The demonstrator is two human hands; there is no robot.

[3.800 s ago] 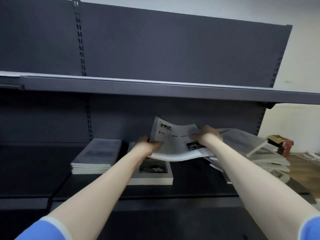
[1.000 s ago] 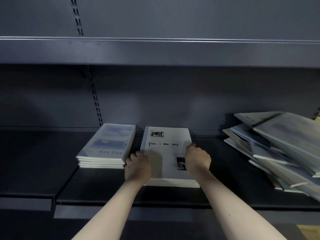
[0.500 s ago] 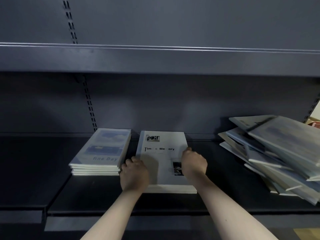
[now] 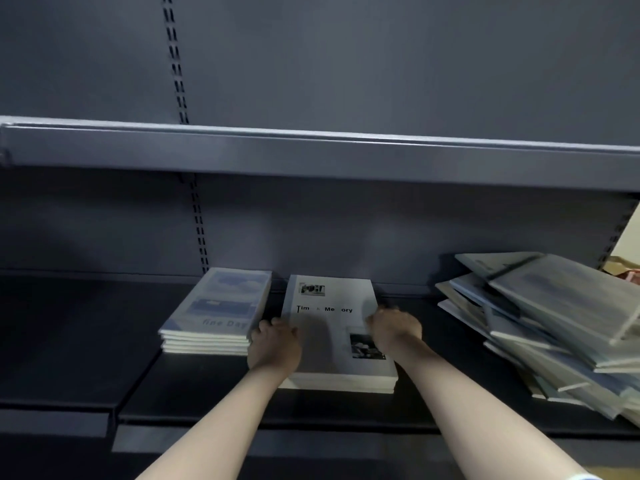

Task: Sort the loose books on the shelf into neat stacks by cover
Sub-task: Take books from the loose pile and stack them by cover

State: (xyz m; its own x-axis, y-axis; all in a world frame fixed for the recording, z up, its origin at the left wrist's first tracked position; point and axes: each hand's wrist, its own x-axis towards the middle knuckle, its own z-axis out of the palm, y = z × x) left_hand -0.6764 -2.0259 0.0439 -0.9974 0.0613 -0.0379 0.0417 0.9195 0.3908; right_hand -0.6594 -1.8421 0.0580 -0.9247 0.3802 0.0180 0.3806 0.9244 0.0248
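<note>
A dark grey metal shelf (image 4: 86,341) sits under an upper shelf (image 4: 311,150), with a slotted back panel (image 4: 346,64) behind. At centre lies the white "Time & Memory" stack (image 4: 329,327); a blue "Fine Day" stack (image 4: 221,306) sits at its 9 o'clock, and a loose book pile (image 4: 554,323) slumps at 3 o'clock. The left hand (image 4: 273,344) curls on the white stack's left edge and the right hand (image 4: 394,329) on its right edge, both gripping it.

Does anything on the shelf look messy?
Yes. The pile of books on the right is messy: they lie tilted and fanned out. The blue stack and white stack look neat.
</note>
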